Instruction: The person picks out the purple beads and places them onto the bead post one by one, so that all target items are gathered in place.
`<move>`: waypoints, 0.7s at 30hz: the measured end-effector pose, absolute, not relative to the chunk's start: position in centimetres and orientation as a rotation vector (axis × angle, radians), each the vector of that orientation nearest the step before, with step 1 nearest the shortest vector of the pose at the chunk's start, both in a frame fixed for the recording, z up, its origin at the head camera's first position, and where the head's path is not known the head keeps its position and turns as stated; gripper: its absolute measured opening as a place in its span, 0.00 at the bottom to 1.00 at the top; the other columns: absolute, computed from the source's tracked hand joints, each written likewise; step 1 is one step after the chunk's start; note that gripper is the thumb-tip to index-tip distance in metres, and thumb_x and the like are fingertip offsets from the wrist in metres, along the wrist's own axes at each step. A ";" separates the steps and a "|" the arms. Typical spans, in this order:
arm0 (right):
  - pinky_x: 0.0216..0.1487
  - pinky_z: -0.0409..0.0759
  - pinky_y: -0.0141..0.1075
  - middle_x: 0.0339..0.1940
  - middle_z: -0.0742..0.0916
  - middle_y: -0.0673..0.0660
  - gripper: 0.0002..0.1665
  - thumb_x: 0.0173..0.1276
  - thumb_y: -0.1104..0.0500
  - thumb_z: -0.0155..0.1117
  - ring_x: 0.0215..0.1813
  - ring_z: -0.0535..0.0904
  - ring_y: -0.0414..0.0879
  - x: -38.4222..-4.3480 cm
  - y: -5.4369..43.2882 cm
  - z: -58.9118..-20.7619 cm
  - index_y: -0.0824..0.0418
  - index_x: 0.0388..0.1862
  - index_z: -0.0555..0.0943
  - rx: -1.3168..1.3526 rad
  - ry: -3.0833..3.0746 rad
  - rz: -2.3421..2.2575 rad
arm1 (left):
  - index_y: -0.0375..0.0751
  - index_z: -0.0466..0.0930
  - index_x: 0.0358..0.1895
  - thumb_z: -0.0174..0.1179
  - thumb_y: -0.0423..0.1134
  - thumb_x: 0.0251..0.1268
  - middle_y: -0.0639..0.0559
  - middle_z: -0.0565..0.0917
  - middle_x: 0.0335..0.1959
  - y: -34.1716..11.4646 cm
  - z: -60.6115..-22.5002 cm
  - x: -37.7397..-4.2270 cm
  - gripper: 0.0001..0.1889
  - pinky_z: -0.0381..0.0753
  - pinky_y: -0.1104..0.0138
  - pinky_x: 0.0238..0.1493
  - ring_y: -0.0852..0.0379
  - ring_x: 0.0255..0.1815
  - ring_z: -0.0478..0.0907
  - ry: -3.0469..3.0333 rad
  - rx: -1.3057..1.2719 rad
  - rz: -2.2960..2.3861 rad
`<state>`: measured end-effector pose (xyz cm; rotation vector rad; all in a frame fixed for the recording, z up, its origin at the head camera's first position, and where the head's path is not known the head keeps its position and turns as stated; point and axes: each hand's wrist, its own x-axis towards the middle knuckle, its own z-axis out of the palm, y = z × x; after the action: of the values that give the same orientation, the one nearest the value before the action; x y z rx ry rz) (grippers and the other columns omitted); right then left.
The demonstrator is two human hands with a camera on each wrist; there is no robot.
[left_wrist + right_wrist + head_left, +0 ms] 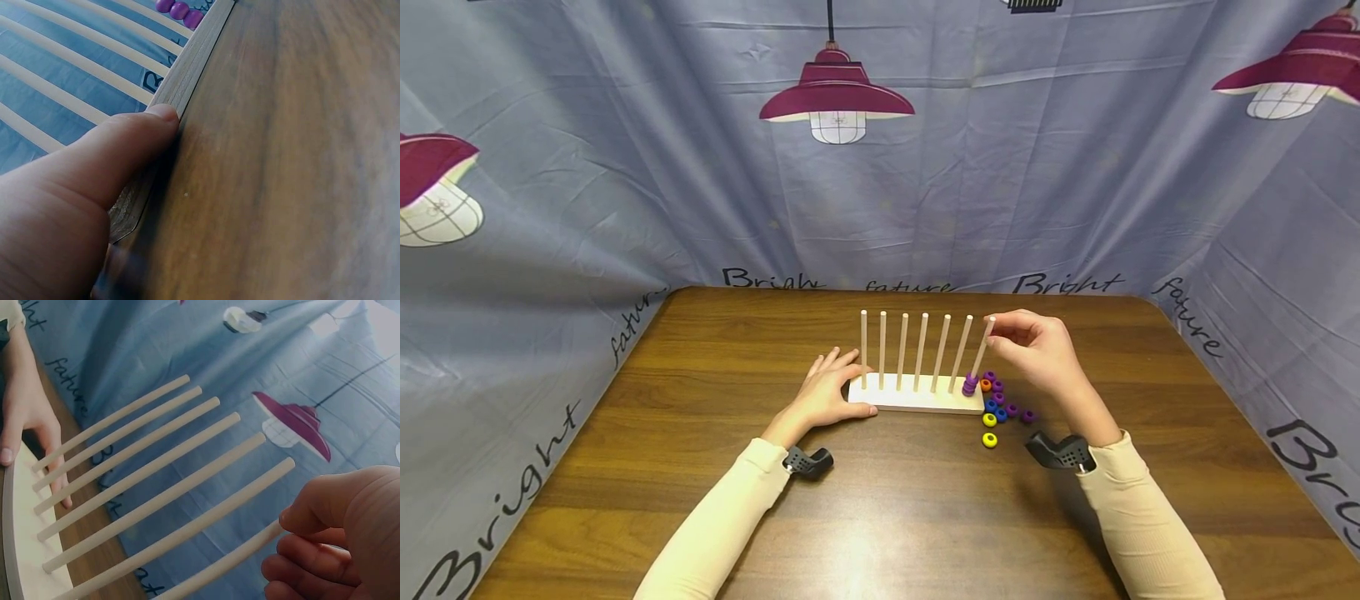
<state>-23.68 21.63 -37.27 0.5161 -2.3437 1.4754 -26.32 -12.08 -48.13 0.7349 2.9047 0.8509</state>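
A pale wooden peg rack (917, 400) stands on the table with several upright pegs. My left hand (831, 395) grips the base's left end, thumb along the front edge and fingers behind. In the left wrist view the thumb (134, 144) presses against the base. My right hand (1036, 348) is at the top of the rightmost peg (981, 352), thumb and fingertips curled about it; in the right wrist view they hide its tip. No bead shows between those fingers. Three purple beads (970, 385) sit at the foot of that peg.
Loose purple, blue, orange and yellow beads lie right of the base, among them a yellow bead (989, 440) nearest me and a purple bead (1027, 416) farthest right. A brown wooden table (895, 508) carries everything. Blue-grey printed curtains (880, 200) enclose it.
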 end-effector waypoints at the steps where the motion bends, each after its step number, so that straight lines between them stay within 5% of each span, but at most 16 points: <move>1: 0.37 0.80 0.18 0.33 0.85 0.31 0.12 0.59 0.74 0.69 0.35 0.81 0.24 -23.7 21.7 -37.3 0.76 0.43 0.86 0.512 -2.349 1.477 | 0.53 0.80 0.65 0.73 0.59 0.53 0.41 0.66 0.79 -12.1 -48.1 -26.3 0.35 0.42 0.38 0.83 0.33 0.84 0.50 2.906 0.738 0.856; 4: 0.37 0.80 0.18 0.34 0.87 0.37 0.12 0.60 0.74 0.68 0.35 0.81 0.24 -23.6 22.1 -37.4 0.75 0.43 0.87 0.484 -2.378 1.461 | 0.53 0.80 0.65 0.73 0.60 0.52 0.41 0.66 0.79 -12.1 -48.2 -26.3 0.35 0.42 0.39 0.83 0.33 0.84 0.50 2.905 0.732 0.851; 10: 0.36 0.79 0.18 0.42 0.90 0.70 0.13 0.63 0.70 0.67 0.34 0.80 0.23 -24.1 23.3 -38.9 0.73 0.47 0.86 0.375 -2.505 1.376 | 0.54 0.79 0.66 0.72 0.60 0.53 0.42 0.65 0.80 -12.1 -48.2 -26.3 0.35 0.41 0.39 0.83 0.34 0.84 0.48 2.903 0.718 0.827; 15: 0.35 0.78 0.20 0.45 0.90 0.72 0.16 0.64 0.68 0.68 0.34 0.78 0.23 -25.0 24.6 -40.8 0.73 0.50 0.86 0.298 -2.648 1.276 | 0.52 0.80 0.65 0.73 0.60 0.52 0.40 0.65 0.79 -12.0 -48.1 -26.1 0.36 0.42 0.38 0.83 0.33 0.84 0.50 2.895 0.722 0.850; 21: 0.38 0.79 0.23 0.46 0.91 0.68 0.17 0.64 0.65 0.70 0.39 0.84 0.39 -26.1 25.3 -43.1 0.72 0.50 0.86 0.269 -2.751 1.148 | 0.53 0.80 0.65 0.73 0.60 0.52 0.41 0.65 0.80 -12.0 -48.1 -26.3 0.35 0.41 0.39 0.83 0.34 0.84 0.49 2.903 0.724 0.852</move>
<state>-26.07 25.31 -43.06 0.2695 -2.7513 1.1478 -26.26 -11.99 -48.09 0.7239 2.9033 0.8522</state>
